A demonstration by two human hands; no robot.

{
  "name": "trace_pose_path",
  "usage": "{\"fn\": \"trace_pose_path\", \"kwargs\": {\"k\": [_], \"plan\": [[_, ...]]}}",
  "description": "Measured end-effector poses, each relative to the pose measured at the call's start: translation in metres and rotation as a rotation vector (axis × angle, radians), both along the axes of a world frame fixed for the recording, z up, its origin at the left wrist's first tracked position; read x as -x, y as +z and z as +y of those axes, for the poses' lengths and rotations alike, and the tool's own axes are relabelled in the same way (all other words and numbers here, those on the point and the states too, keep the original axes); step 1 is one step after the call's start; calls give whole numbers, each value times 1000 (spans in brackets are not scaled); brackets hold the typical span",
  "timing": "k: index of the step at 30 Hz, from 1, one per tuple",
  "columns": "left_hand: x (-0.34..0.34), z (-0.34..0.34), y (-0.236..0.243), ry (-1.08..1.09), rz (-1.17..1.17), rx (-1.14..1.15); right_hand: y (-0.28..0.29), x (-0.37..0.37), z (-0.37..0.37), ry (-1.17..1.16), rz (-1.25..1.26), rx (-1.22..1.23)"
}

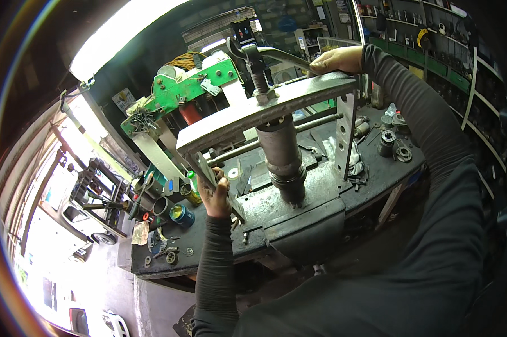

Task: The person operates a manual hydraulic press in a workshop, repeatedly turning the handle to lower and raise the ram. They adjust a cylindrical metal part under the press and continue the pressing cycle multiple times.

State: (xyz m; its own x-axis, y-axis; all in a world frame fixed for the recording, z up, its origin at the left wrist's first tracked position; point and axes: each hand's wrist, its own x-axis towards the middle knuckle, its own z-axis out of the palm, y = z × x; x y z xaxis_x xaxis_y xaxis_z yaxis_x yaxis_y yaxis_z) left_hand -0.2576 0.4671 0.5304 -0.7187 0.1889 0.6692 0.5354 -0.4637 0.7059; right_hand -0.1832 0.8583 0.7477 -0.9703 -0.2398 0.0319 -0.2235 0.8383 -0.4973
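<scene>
A heavy steel press frame with a thick top beam stands on the workbench. Through the beam passes a threaded screw, topped by a curved metal lever. My right hand is closed around the lever's far end, above the beam's right corner. Fingers of my left hand wrap round the frame's left upright. Beneath the screw, a dark metal cylinder stands nearly upright inside the frame, its lower end near the shiny base plate. A horizontal rod runs behind the cylinder.
A green-topped machine rises behind the frame. Blue tin, tubes and small parts crowd the bench's left end; a ribbed metal part and rings lie at right. Shelves line the right wall.
</scene>
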Motion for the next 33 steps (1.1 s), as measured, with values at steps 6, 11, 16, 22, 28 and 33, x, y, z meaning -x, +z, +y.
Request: {"fn": "trace_pose_path", "kwargs": {"k": [6,11,16,22,28,33], "plan": [[2,5,1,-31,-11,-7,5,-13,9,-11,144,46],[2,-1,-3,-11,-26,-16,4,-15,2,-100,440,-63],[7,3,-2,-42,-24,-14,15,-4,4,-104,582,-288],[11,-1,-3,-62,18,-4,41,-22,-51,-238,674,-525],[9,-3,-6,-17,22,20,31,-68,-72,-334,802,-804],[9,2,-1,-18,37,40,12,-44,-58,-133,961,-710]]}}
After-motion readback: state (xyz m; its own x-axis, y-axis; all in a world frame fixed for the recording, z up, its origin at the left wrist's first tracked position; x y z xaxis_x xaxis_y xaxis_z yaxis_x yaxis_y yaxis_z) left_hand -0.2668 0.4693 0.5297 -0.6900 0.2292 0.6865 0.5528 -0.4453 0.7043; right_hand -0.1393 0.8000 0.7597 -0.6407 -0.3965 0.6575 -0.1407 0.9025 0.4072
